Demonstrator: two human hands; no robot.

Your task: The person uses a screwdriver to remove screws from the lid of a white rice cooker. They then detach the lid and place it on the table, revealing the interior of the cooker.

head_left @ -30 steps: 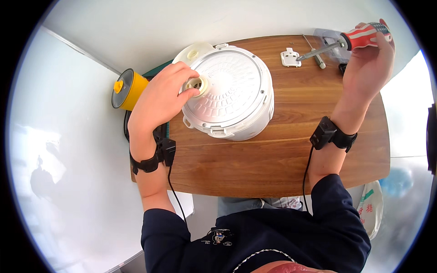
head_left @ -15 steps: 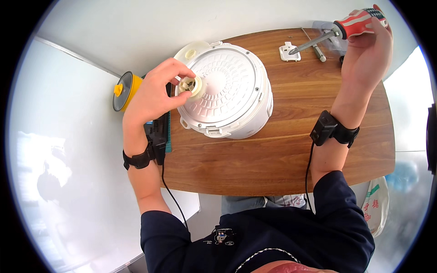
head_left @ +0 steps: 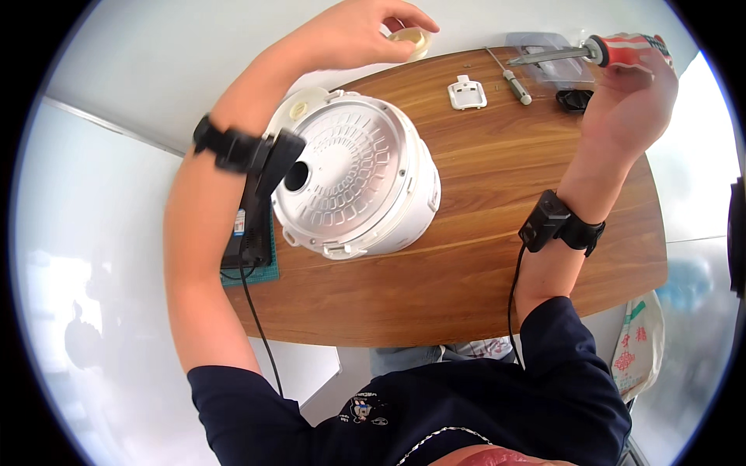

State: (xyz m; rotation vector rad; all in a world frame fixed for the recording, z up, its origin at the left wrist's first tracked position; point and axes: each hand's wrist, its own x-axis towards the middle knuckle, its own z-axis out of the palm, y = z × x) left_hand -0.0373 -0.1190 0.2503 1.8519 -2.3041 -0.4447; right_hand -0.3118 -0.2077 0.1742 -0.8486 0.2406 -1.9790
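Observation:
Beyond the far edge of the table, my left hand (head_left: 353, 35) pinches a round cream plastic cap (head_left: 420, 45) between thumb and fingers. My right hand (head_left: 631, 97) is wrapped round the red and white handle of a screwdriver (head_left: 553, 55), whose metal shaft points left over the far right of the table. Between my arms stands a white rice cooker (head_left: 420, 206), turned with its embossed metal inner lid plate (head_left: 361, 159) upward. A dark round hole (head_left: 296, 176) shows in the plate's left part, beside my left wrist.
On the table's far right lie a small white plastic cover (head_left: 467, 94), a thin screwdriver (head_left: 515, 87), a clear plastic tray (head_left: 548, 74) and a black object (head_left: 575, 100). A black device (head_left: 252, 241) rests on a green mat (head_left: 264, 272) at the left. Cables hang from both wrist straps.
My left hand has lifted the cream cap off the lid plate and carried it away and to the right, uncovering the hole. The screwdriver in my right hand has tipped closer to level.

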